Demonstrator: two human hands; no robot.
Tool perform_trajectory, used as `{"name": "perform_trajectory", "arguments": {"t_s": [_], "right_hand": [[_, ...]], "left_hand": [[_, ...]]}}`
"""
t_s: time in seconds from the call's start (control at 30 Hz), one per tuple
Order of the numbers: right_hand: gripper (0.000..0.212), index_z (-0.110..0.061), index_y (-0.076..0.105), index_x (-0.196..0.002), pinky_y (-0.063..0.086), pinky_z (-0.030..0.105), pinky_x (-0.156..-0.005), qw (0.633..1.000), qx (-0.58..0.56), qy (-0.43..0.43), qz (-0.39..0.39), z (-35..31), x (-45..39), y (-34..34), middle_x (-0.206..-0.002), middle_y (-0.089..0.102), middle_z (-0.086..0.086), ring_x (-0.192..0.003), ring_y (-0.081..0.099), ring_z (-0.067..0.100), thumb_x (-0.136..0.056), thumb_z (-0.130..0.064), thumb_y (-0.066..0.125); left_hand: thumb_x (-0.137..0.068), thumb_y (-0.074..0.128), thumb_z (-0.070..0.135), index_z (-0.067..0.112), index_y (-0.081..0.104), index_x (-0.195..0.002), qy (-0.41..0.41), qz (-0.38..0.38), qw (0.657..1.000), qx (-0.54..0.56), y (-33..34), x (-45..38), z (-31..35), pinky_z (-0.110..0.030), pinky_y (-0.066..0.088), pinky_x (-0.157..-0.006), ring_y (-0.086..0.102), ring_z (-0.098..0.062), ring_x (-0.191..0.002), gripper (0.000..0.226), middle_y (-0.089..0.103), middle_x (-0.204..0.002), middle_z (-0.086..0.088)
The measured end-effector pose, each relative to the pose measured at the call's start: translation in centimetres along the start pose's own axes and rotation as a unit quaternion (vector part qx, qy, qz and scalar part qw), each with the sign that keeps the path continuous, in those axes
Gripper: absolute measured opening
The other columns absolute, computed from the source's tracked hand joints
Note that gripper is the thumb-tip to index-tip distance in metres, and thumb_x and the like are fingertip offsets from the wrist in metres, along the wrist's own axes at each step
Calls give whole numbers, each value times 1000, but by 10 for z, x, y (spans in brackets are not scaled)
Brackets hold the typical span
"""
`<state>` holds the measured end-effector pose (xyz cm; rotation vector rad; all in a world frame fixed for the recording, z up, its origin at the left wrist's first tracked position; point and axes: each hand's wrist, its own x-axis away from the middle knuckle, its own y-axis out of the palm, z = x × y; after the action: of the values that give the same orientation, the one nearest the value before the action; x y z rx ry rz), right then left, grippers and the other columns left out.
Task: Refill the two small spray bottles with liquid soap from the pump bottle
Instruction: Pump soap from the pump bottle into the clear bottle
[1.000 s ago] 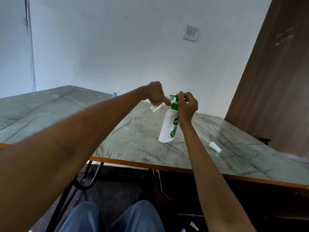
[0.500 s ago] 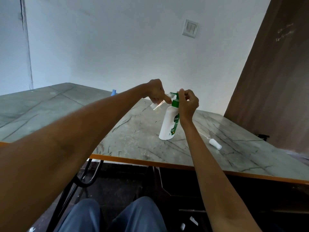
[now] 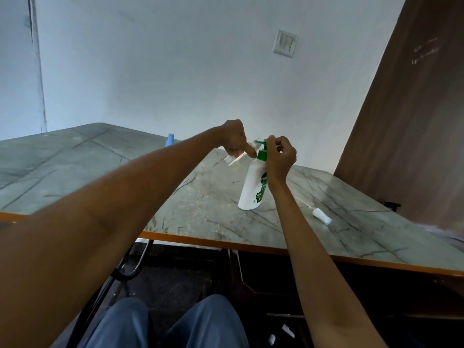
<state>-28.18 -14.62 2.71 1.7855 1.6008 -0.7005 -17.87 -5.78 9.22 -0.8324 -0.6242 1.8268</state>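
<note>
Left hand [image 3: 233,136] pinches a small clear spray bottle [image 3: 234,160], tilted, mouth at the green pump nozzle. Right hand [image 3: 280,156], fingers curled, grips the pump head of the white pump bottle [image 3: 252,187], upright on the marble table [image 3: 200,209]. White sprayer cap [image 3: 322,216] lies well apart, to the right.

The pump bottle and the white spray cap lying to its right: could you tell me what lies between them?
Only the right forearm crosses above; the table is bare there.
</note>
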Motion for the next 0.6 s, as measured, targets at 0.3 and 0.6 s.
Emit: {"name": "perform_trajectory", "arguments": {"t_s": [0.3, 0.6], "right_hand": [[31, -25, 42, -53, 45, 49, -86, 1000, 17, -13, -9, -6, -7, -1, -51, 43, -12, -57, 42, 11, -81, -27, 55], [29, -23, 42, -52, 45, 37, -66, 999, 4, -35, 0, 2, -4, 3, -50, 42, -11, -52, 39, 10, -75, -39, 48]], "left_hand": [[-64, 83, 32, -7, 71, -87, 8, 17, 1000, -14, -4, -1, 4, -18, 51, -69, 57, -16, -64, 47, 57, -39, 7], [-66, 82, 31, -6, 72, -87, 10, 9, 999, -31, -1, -3, -1, -13, 50, -59, 58, -17, -65, 44, 62, -54, 0]]}}
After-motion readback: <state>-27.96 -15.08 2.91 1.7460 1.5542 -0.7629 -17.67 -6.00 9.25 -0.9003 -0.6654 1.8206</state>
